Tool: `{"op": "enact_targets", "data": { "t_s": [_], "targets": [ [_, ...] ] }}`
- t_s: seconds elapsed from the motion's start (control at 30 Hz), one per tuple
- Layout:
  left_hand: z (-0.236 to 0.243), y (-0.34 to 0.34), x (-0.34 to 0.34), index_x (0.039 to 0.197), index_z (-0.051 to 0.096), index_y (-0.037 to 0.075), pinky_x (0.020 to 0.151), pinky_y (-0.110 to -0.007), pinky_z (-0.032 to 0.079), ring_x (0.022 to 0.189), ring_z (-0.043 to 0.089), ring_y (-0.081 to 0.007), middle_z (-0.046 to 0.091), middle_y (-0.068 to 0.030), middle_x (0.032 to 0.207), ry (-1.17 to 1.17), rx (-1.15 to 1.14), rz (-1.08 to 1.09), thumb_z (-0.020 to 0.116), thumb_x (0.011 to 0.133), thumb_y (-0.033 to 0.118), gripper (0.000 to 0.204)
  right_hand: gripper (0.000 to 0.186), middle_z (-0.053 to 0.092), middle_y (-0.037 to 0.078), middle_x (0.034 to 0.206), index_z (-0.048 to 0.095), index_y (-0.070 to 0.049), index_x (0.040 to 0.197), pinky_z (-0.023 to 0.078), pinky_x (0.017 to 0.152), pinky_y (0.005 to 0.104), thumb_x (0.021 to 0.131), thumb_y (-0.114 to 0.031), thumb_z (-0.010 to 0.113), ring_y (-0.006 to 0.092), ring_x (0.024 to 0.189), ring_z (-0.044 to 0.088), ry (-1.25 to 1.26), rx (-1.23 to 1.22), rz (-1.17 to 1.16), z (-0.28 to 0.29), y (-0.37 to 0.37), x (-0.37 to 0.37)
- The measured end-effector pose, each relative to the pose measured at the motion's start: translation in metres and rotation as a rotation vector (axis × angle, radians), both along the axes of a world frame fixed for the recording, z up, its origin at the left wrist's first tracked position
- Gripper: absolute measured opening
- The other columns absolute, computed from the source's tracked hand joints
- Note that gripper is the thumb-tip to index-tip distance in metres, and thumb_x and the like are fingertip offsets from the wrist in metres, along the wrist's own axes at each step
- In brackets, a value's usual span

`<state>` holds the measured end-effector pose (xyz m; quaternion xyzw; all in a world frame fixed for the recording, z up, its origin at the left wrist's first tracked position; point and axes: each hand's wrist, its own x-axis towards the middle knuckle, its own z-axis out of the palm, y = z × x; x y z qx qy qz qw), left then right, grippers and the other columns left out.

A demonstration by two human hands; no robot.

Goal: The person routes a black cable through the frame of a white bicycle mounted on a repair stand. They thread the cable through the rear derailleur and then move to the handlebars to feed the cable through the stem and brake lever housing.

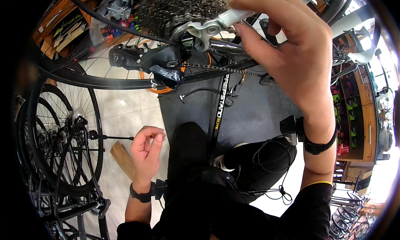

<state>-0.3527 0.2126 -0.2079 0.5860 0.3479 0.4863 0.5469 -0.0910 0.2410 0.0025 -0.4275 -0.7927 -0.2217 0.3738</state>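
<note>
White frame tube pinched by right hand, running left-right overhead | black derailleur just left-below, nearer it | left hand low, loosely curled, holding nothing

Position: a single head-worn fisheye camera, the left one of a side-by-side pair.
Facing: downward, over the person's own dark-clothed legs toward the tiled floor and black mat.
Nearness: very close to the rear cassette and derailleur along the top edge.
Distortion: straight edges bow toward the rim; corners are black.
Shared coverage: only one view is present.
</note>
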Motion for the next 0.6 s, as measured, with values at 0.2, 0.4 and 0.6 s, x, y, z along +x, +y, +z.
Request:
{"op": "enact_targets", "data": {
  "t_s": [0.2,0.4,0.6],
  "targets": [
    [0.002,-0.002,0.003,0.095,0.06,-0.004,0.072,-0.023,0.047,0.077,0.057,-0.0104,0.062,-0.0052,0.084,0.04,-0.01,0.011,0.058,0.093,0.003,0.007,0.034,0.059,0.01,0.103,0.065,-0.004,0.102,0.049,0.063,0.0272,0.07,0.002,0.072,0.0191,0.072,0.058,-0.049,0.047,-0.083,-0.019,-0.003,0.021],
    [-0.001,0.0,0.001,0.096,0.058,-0.002,0.076,-0.024,0.044,0.083,0.055,-0.0112,0.058,-0.0041,0.088,-0.005,-0.1,-0.026,0.056,0.092,0.001,0.006,0.04,0.052,0.01,0.09,0.06,0.0,0.108,0.042,0.051,0.0255,0.07,0.002,0.069,0.0156,0.059,0.049,-0.091,0.431,-0.169,0.0,-0.024,0.022],
    [-0.004,0.003,0.004,0.096,0.059,-0.001,0.074,-0.023,0.044,0.08,0.054,-0.01,0.058,-0.0026,0.087,-0.024,-0.063,-0.042,0.056,0.091,0.001,0.006,0.041,0.048,0.006,0.077,0.059,-0.007,0.11,0.047,0.05,0.0325,0.069,-0.001,0.066,0.0219,0.058,0.055,-0.049,0.288,-0.328,-0.017,-0.021,0.038]
  ]
}}
